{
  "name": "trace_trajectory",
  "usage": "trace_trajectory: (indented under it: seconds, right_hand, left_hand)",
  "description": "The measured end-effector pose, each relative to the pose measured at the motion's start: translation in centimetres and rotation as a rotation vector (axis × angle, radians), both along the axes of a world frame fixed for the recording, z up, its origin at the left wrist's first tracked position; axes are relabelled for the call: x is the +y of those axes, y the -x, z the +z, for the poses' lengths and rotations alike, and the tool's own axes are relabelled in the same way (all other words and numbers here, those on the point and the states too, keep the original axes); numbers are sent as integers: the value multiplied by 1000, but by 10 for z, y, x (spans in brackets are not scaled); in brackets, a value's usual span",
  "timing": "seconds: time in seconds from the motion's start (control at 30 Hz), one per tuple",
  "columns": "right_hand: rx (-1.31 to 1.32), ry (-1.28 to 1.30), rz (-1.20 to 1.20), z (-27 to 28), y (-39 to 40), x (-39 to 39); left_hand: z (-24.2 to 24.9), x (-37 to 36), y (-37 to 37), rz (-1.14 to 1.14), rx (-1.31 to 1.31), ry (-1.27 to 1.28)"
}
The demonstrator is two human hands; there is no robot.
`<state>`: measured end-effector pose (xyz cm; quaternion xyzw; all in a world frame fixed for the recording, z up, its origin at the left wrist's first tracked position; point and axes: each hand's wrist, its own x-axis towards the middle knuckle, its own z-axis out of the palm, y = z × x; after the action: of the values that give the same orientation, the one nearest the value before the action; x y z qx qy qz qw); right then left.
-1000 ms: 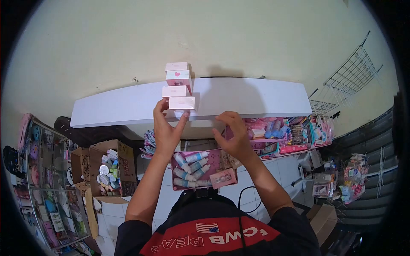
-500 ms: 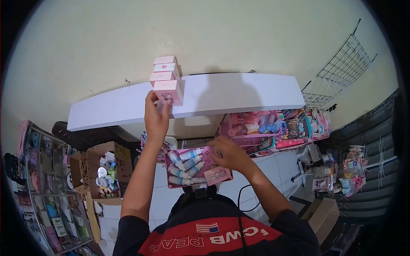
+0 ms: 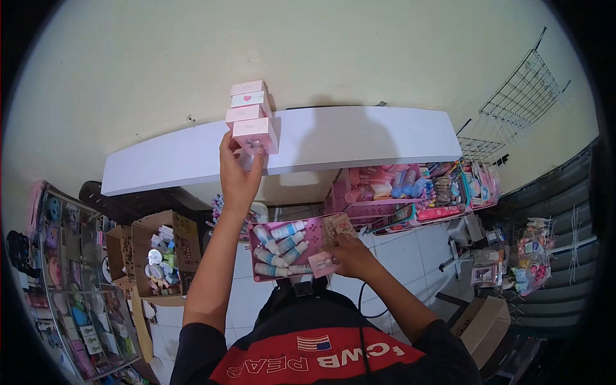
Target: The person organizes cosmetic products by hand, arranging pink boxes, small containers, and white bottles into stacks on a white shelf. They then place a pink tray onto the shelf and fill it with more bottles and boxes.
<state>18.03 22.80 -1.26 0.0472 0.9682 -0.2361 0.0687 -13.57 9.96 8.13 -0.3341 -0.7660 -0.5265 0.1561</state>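
Several small pink boxes stand in a row on the white shelf. My left hand (image 3: 240,178) has its thumb and fingers on the lower part of the front pink box (image 3: 254,133), gripping it near the shelf edge. Below, a pink basket (image 3: 256,278) holds several white-and-blue bottles (image 3: 290,242). At its right side, my right hand (image 3: 351,255) is closed on the right part of a flat pink box (image 3: 319,264) with a picture on it; some fingertips are hidden. Behind that hand lies a brownish patterned packet (image 3: 336,226).
The white shelf (image 3: 359,138) runs along the wall. Filled pink baskets (image 3: 378,208) stand below it at right. A cardboard box of small goods (image 3: 186,240) and a glass display case (image 3: 77,295) are at left. Wire racks (image 3: 523,96) hang at upper right.
My right hand has come down and toward me, onto the flat pink box, uncovering the brownish packet. My left hand stays at the front box on the shelf.
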Motion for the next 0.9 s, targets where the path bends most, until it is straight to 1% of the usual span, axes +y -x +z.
trace_trajectory:
  seconds: [0.07, 0.2, 0.27, 0.4, 0.47, 0.67, 0.77, 0.9]
  right_hand:
    - [3, -144, 29, 7, 1, -4]
    - [-16, -122, 18, -3, 2, -6]
    - [60, -145, 24, -7, 1, -5]
    - [55, -119, 42, -4, 4, -3]
    - [111, -124, 83, -5, 5, -1]
    - [114, -69, 69, -9, 11, -3]
    - [131, -102, 86, -13, 12, -5]
    - [112, -46, 29, -5, 16, -10]
  left_hand:
    - [4, -1, -2, 0, -13, 0]
    - [6, -5, -5, -3, -22, 25]
    - [6, -6, -5, 2, -22, 29]
    - [9, -8, -8, -4, -22, 33]
    - [10, -8, -8, -4, -26, 34]
    - [5, -6, -5, -16, -29, 23]
    - [6, -7, -7, -17, -46, 11]
    - [11, -6, -8, -27, -84, -21]
